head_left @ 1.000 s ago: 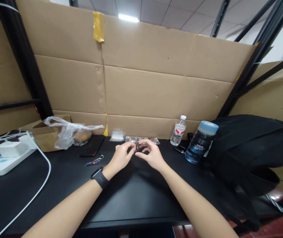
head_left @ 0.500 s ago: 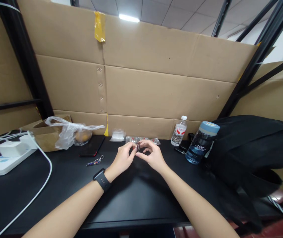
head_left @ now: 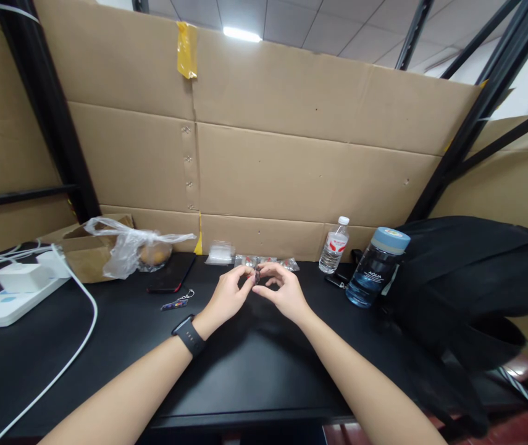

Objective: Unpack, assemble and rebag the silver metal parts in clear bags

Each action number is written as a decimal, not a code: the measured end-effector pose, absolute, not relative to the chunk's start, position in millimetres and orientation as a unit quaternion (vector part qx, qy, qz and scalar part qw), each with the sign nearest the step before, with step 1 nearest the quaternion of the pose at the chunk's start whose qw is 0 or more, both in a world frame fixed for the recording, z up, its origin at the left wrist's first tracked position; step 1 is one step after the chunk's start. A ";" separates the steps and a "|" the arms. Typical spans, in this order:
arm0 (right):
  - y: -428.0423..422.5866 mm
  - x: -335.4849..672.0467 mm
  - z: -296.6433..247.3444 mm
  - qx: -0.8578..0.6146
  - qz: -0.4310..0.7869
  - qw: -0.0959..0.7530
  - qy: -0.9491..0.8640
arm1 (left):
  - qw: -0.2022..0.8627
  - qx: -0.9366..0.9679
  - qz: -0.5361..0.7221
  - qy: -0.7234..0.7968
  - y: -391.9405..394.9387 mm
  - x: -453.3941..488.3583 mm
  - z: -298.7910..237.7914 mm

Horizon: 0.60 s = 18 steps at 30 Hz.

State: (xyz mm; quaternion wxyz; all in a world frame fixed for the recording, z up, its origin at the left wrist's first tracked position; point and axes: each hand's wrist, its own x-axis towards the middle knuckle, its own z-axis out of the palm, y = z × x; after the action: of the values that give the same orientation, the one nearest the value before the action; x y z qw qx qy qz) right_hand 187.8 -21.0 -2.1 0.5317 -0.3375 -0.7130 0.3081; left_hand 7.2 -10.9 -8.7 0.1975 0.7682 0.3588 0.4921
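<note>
I see a small dark object (head_left: 257, 275) at the middle of the frame, a little below centre, held up between two bare hands over a black tabletop (head_left: 254, 371). The left hand (head_left: 230, 293) has its thumb and fingers pinched together on the object's near side, while the right hand (head_left: 289, 293) curves in from the other side, thumb and fingers bowed apart with an open loop between them. Its fingertips are right at the object's edge, but I can't tell whether they press on it. A dark watch (head_left: 189, 335) circles the left wrist. Just past the fingers, clear packets (head_left: 286, 264) lie along the foot of the cardboard wall (head_left: 264, 154), with a whitish packet (head_left: 220, 253) beside them. Left of the hands sit a keychain (head_left: 175, 304) and a flat black item (head_left: 168, 277) with a red edge; farther toward the left edge, a knotted plastic bag (head_left: 122, 256) rests against a cardboard box (head_left: 85, 256). Right of centre, a white-capped water bottle (head_left: 335, 250) stands near a larger blue-lidded bottle (head_left: 375, 269), and a black bag (head_left: 467, 278) fills the lower right.
</note>
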 end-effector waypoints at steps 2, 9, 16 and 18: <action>-20.5 187.6 -2.3 -0.337 0.313 0.533 -0.710 | 0.185 0.770 0.490 0.364 -11.4 7.1 -8.5; -19.2 187.0 -4.1 -0.341 0.335 0.530 -0.701 | 0.147 0.783 0.465 0.387 -15.0 5.7 -5.0; -19.7 183.7 -5.8 -0.338 0.379 0.534 -0.676 | 0.096 0.794 0.435 0.415 -17.1 4.9 -2.8; -18.9 183.8 -6.4 -0.340 0.387 0.533 -0.671 | 0.095 0.791 0.437 0.417 -16.8 4.8 -3.0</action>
State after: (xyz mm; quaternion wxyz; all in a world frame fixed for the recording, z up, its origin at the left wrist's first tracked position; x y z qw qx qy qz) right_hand 183.8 -18.9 -6.4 0.5329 -0.3405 -0.6713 0.3865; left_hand 4.8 -16.8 -3.0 0.0954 0.7913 0.4172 0.4366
